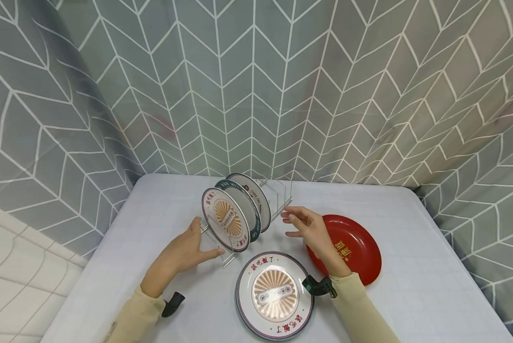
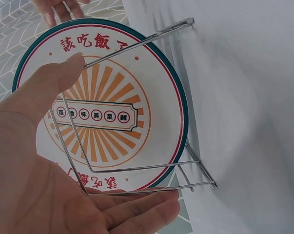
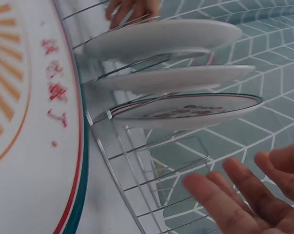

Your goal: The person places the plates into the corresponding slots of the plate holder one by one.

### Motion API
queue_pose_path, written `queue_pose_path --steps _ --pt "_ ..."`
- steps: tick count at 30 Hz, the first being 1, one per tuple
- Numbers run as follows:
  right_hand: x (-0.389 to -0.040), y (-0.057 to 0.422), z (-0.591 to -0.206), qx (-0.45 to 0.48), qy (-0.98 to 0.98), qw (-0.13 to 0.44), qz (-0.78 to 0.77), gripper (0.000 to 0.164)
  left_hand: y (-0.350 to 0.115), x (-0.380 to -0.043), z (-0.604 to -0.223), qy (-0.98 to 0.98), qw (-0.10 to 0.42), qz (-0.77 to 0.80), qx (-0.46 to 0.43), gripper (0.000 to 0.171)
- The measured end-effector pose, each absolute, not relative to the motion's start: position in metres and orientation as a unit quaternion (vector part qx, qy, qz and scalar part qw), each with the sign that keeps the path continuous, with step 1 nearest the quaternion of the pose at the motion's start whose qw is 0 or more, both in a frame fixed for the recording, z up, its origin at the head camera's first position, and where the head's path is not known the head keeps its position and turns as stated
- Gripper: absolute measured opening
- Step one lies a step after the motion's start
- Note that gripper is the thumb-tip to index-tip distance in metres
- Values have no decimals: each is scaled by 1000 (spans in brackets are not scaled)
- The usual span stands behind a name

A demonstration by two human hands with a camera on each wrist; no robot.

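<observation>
A silver wire dish rack (image 1: 282, 208) stands toward the back of the table, three round plates upright in its left part. The nearest plate (image 1: 228, 220) has an orange sunburst and red characters. At the rack's left end, my left hand (image 1: 180, 251) spreads around the wire frame. In the left wrist view the thumb overlaps one wire, while extended fingers (image 2: 142, 212) lie along another. My right hand (image 1: 311, 232) hovers near the rack's right end, holding nothing. Its fingers (image 3: 244, 183) are spread and slightly bent beside the bare wire slots.
Flat plates with the sunburst pattern (image 1: 275, 295) lie stacked in front of the rack. A red oval plate (image 1: 361, 247) with yellow characters lies to the right, partly under my right forearm. A patterned curtain (image 1: 256, 85) hangs behind the white tabletop (image 1: 419, 267).
</observation>
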State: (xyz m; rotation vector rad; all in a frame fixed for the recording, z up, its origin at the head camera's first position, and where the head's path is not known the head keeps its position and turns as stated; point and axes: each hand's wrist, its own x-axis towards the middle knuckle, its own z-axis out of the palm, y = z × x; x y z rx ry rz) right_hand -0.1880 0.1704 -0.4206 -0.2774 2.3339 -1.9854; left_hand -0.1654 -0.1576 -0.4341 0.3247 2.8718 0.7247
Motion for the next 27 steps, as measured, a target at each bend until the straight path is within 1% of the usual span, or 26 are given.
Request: queue_pose_path --steps 6,11,15,18,23,27 --pt "-189 170 -421 -130 793 77 -590 31 -160 -163 -434 961 74 244 108 116" --pt "-186 183 -417 -174 854 124 -475 28 -159 -165 -434 962 75 239 111 117" --pt "-183 191 -414 -228 885 137 -381 29 -160 -165 -435 963 69 233 115 116" --pt "-181 195 -413 -263 890 153 -340 32 -159 -166 -435 963 69 233 116 116" --pt "-179 193 -415 -275 894 201 -291 36 -158 -166 -435 962 73 235 116 115" --pt "-176 187 -421 -267 898 226 -268 31 -158 -166 -435 962 77 236 112 116"
